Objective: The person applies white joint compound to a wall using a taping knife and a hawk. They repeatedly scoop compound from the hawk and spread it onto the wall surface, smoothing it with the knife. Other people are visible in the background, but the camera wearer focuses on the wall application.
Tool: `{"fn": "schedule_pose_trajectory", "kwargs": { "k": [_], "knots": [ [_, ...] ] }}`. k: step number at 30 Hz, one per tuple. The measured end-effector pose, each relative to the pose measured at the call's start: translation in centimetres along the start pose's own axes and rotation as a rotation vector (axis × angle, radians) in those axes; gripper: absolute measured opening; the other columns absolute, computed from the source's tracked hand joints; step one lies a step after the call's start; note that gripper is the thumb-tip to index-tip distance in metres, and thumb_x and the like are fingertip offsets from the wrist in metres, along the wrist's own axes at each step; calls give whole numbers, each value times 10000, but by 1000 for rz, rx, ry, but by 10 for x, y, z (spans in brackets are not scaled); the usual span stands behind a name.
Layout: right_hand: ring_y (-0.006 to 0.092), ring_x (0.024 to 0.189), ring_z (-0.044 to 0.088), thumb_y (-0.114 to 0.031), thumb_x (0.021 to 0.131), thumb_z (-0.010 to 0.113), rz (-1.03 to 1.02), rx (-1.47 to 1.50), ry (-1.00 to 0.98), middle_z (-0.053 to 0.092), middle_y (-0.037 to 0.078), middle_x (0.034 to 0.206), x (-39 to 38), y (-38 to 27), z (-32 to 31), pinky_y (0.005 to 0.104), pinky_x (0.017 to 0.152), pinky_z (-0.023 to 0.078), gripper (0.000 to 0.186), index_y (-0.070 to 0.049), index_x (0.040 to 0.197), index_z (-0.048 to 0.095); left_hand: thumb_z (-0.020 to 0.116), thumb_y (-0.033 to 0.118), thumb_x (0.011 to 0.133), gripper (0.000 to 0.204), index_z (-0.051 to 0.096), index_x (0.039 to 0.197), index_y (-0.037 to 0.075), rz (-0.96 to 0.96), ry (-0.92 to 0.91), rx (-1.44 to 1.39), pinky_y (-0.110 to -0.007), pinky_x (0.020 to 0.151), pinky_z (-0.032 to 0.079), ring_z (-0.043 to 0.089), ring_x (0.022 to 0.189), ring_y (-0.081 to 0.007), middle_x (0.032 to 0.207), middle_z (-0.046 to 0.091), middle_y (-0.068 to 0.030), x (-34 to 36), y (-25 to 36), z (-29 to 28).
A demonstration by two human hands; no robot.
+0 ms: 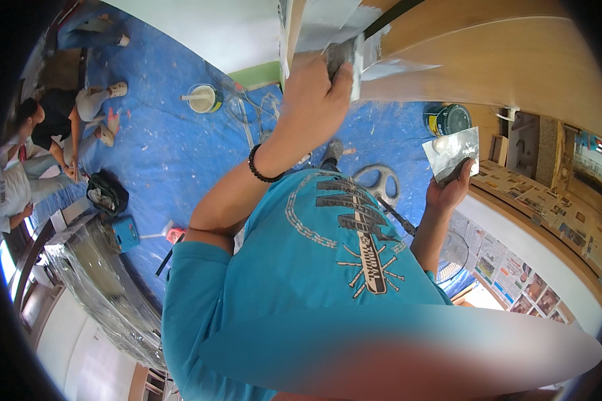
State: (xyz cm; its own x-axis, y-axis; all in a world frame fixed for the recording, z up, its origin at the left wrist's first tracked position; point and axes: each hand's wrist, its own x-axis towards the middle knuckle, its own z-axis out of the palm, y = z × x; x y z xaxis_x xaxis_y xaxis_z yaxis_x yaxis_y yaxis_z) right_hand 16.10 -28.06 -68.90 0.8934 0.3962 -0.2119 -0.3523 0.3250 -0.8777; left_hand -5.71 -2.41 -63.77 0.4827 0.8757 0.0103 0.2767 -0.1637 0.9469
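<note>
Turquoise shirt [301, 281]; hands grip steel putty knife [354, 60], flat plate [451, 154].

Left hand [318, 93] pressing putty knife [354, 63] against wooden panel [488, 60], right hand [450, 190] holding metal hawk [451, 152], blue tarp [174, 147] below

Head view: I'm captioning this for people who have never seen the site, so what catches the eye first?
The blue floor sheet fills the left and middle. At top centre, the left hand presses a putty knife against a wooden panel smeared with pale filler. At right, the right hand holds a metal plate.
</note>
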Motion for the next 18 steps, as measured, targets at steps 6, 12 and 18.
{"fn": "schedule_pose_trajectory", "kwargs": {
  "k": [6, 12, 18],
  "knots": [
    [243, 1254, 588, -323, 1082, 519, 9, -4, 7, 602, 100, 1373, 1, 1, 4, 395, 1080, 459, 449, -19, 1412, 510, 582, 268, 1003, 371, 580, 854, -71, -92, -59, 62, -466, 587, 440, 588, 611, -421, 658, 581, -247, 8, -27, 11],
    [237, 1240, 596, -322, 1078, 529, 4, -13, 36, 612, 95, 1357, 2, -2, 3, 388, 1067, 469, 441, -22, 1401, 519, 553, 255, 1005, 368, 583, 836, -71, -20, -12, 111, -483, 615, 462, 616, 653, -440, 681, 604, -259, 14, -38, 24],
    [236, 1234, 602, -330, 1074, 537, 13, -11, 25, 616, 100, 1347, 2, -4, 1, 387, 1067, 470, 448, -21, 1397, 521, 540, 198, 973, 336, 592, 856, -113, 17, -36, 62, -568, 719, 491, 631, 767, -513, 818, 639, -340, 21, -35, 34]
  ]
}}
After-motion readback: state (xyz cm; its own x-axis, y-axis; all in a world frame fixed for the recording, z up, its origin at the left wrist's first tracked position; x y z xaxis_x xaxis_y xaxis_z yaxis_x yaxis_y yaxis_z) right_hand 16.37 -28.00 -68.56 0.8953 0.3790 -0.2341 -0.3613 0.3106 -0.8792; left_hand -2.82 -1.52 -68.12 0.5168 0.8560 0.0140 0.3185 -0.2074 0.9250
